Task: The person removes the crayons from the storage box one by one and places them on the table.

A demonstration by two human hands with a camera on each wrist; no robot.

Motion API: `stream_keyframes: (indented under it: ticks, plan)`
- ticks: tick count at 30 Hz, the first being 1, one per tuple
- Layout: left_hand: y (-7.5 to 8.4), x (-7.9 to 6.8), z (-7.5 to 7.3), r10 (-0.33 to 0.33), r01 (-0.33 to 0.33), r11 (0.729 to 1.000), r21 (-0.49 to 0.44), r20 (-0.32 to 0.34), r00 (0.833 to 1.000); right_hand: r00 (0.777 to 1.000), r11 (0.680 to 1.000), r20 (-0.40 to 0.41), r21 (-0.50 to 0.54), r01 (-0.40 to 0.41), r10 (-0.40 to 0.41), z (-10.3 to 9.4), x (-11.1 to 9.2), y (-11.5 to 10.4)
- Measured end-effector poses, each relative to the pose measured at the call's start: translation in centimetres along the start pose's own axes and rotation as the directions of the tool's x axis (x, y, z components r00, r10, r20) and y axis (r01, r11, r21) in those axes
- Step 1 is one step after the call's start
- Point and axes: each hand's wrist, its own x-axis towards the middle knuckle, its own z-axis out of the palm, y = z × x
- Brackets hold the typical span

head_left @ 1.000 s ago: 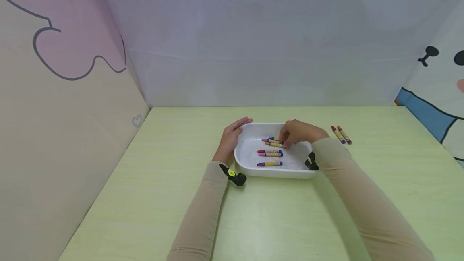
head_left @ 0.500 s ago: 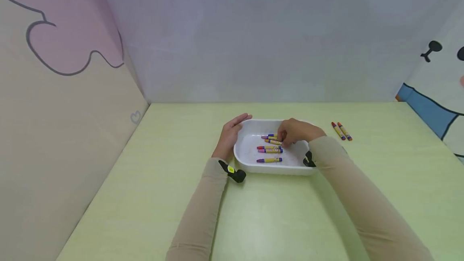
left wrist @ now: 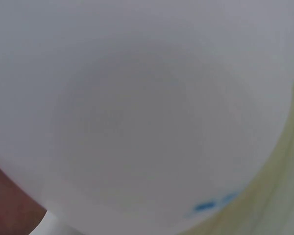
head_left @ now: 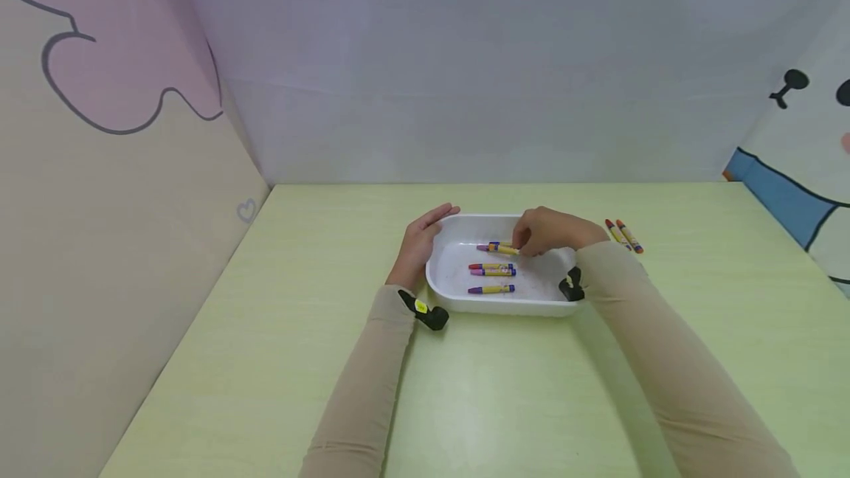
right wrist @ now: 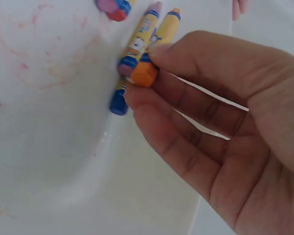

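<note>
In the head view, my right hand (head_left: 554, 229) is over the back of a white tray (head_left: 505, 307) and pinches an orange crayon (right wrist: 146, 74) by its flat end between thumb and fingertips. Against it lies a pinkish crayon (right wrist: 139, 41), with a blue-ended crayon (right wrist: 118, 104) partly hidden beneath. My left hand (head_left: 415, 248) rests along the tray's left end, its fingers extended past the back left corner. The left wrist view is filled by the tray's white wall (left wrist: 147, 122), marked with a blue smear.
Inside the tray, a red crayon (head_left: 478, 267) and a pink crayon (head_left: 488, 272) lie together, and a purple crayon (head_left: 491, 289) lies nearer the front. Two reddish-orange crayons (head_left: 631, 237) are side by side on the table (head_left: 332, 279), right of the tray.
My right hand has taken hold of the orange crayon and shifted it slightly toward the back, beside the pinkish one. The left hand stays at the tray's end. The head view tilts slightly.
</note>
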Motion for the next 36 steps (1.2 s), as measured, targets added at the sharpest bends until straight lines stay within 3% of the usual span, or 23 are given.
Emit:
stream_keyframes:
  ticks: [7, 18, 26, 36]
  plan:
    - [-0.1, 0.1, -0.1, -0.002, 0.002, 1.000, -0.013, 0.010, 1.000, 0.998, 0.999, -0.047, -0.001, 0.047, -0.047, -1.5, -1.2, 0.6]
    - [-0.3, 0.1, -0.1, -0.009, 0.010, 1.000, -0.011, 0.015, 1.000, 0.981, 1.000, -0.194, 0.019, -0.017, 0.021, -3.6, -3.7, 2.0]
    - [-0.2, 0.0, -0.1, 0.002, -0.002, 1.000, -0.016, 0.012, 1.000, 0.947, 0.994, -0.312, 0.100, -0.052, 0.081, -4.5, -6.1, 3.9]
    - [-0.2, 0.1, -0.1, -0.015, 0.015, 1.000, -0.005, 0.012, 1.000, 0.907, 0.978, -0.377, 0.155, -0.137, 0.186, -4.4, -7.6, 7.5]
